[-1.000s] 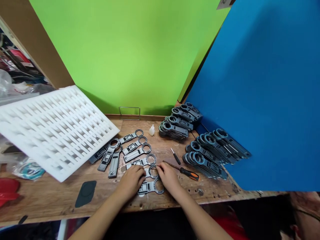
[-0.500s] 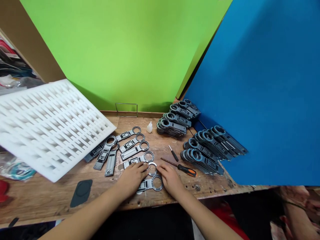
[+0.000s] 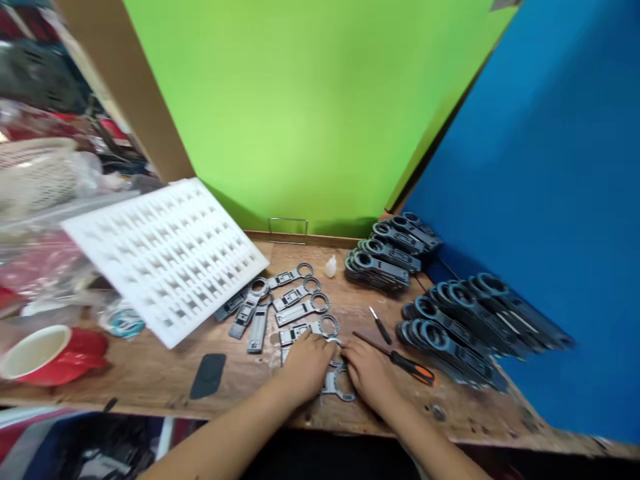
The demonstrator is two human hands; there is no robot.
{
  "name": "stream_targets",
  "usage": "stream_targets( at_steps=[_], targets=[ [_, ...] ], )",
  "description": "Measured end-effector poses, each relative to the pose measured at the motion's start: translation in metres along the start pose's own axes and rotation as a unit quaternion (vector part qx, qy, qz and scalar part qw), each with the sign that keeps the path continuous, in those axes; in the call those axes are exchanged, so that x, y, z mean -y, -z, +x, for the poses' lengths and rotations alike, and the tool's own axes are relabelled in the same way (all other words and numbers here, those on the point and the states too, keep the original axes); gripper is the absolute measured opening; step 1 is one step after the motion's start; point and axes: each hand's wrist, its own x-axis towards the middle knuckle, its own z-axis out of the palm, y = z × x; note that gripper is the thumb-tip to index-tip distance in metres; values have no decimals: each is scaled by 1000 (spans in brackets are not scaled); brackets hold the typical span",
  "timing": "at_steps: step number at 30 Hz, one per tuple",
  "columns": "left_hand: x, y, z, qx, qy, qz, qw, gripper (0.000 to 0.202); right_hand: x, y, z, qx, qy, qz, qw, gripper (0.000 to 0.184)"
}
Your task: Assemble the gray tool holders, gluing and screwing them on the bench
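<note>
My left hand [image 3: 309, 363] lies palm down with its fingers curled at the left side of a grey ring-ended plastic part [image 3: 338, 345]. From the right, the fingertips of my right hand [image 3: 371, 373] press on the same ring. Much of this part is hidden beneath my fingers. Just nearer to me another grey ring-ended piece [image 3: 345, 385] lies flat, partly covered by my left hand. Beyond my hands, several like parts [image 3: 303, 311] form a slanted row. To the right lie an orange-and-black screwdriver [image 3: 413, 367] and a small black screwdriver [image 3: 382, 328].
Stacked ring-ended parts [image 3: 383, 268] and more stacks [image 3: 450, 337] stand at the right by the blue panel [image 3: 560, 167]. A white slotted board [image 3: 170, 260] leans at the left. A red cup [image 3: 65, 357], a dark flat piece [image 3: 207, 375] and a small white bottle [image 3: 331, 267] are on the table.
The view has swung left, so everything appears shifted right and the red cup shows. Both hands stay at the same ring, with the left fingers covering slightly more of it.
</note>
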Motion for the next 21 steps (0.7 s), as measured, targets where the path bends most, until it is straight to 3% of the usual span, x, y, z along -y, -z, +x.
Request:
stream_targets(
  at_steps=[4, 8, 11, 15, 21],
  targets=[
    [29, 13, -32, -73, 150, 4, 986, 15, -3, -6, -1, -50, -16, 9, 999, 30],
    [91, 42, -95, -111, 336, 60, 933, 40, -5, -13, -6, -98, -19, 43, 994, 29],
    [136, 68, -134, -99, 426, 102, 893, 41, 2, -13, -5, -104, -9, 69, 992, 28],
    [170, 93, -143, -16, 441, 119, 889, 39, 18, -8, 4, -84, 4, 108, 991, 28],
    [184, 115, -121, 87, 409, 122, 900, 28, 33, -4, 7, -54, -1, 143, 988, 28]
  ],
)
